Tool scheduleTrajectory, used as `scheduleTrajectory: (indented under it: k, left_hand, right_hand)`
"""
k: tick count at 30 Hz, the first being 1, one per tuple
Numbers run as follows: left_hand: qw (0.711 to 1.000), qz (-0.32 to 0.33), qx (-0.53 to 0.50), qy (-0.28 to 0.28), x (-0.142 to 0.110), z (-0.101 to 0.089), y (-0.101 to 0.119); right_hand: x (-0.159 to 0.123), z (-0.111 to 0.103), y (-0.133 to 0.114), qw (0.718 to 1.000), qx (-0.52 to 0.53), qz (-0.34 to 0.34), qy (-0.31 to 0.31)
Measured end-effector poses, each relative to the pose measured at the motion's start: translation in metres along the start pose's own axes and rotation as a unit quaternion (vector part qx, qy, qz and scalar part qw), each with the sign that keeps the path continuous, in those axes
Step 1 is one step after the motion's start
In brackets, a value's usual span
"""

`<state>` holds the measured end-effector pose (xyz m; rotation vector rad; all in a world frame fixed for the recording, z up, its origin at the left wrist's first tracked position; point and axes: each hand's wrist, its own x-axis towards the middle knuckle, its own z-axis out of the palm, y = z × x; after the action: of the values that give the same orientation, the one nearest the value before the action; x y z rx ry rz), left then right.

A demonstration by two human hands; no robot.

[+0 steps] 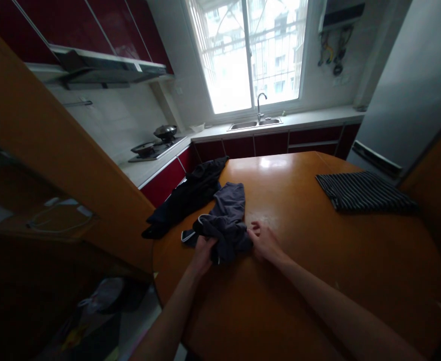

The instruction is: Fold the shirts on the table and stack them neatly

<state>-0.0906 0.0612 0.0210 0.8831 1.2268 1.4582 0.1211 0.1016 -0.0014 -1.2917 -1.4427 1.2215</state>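
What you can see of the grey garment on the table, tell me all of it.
The grey garment has a purplish tint, looks like soft fabric, and has dark parts edged in white. It lies on the wooden table, crumpled and bunched at the near end, flatter at the far end. The left hand grips its near left part; the right hand is at its right edge, perhaps pinching. Black clothing lies close on its left.

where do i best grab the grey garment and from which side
Probably its right edge, coming from the right: the grey garment lies bunched on the table, the left grip holds its near-left part, and the right grip is at that edge.
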Motion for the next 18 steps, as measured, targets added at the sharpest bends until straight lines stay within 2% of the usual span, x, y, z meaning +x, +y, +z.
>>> scheduleTrajectory:
  k: [2, 4, 6, 9, 11, 14, 18]
  left_hand:
    - [1.0, -0.002, -0.006, -0.007, -0.002, -0.001, -0.001]
    - [1.0, -0.005, -0.007, -0.022, -0.004, 0.0, 0.001]
    - [0.999, -0.007, 0.002, -0.033, -0.006, 0.001, 0.002]
    - [0.999, 0.022, 0.04, -0.02, -0.006, 0.004, 0.003]
    - [0.994, 0.063, 0.089, -0.021, -0.005, 0.009, 0.004]
    - [0.974, 0.13, 0.167, -0.076, -0.001, 0.02, 0.005]
    - [0.918, 0.245, 0.265, -0.163, -0.004, 0.043, 0.008]
  right_hand:
    - [0.001, -0.002, 0.002, 0.989, -0.087, -0.112, 0.033]
    - [0.004, -0.002, 0.004, 0.979, -0.123, -0.161, 0.0]
    - [0.011, -0.002, 0.005, 0.979, -0.126, -0.158, -0.01]
    - [0.023, -0.013, -0.001, 0.986, -0.072, -0.135, 0.068]
    - [0.03, -0.029, -0.012, 0.979, -0.014, -0.147, 0.137]
    - [0.038, -0.065, -0.034, 0.957, 0.03, -0.194, 0.213]
    - [0.049, -0.126, -0.057, 0.932, -0.015, -0.241, 0.272]
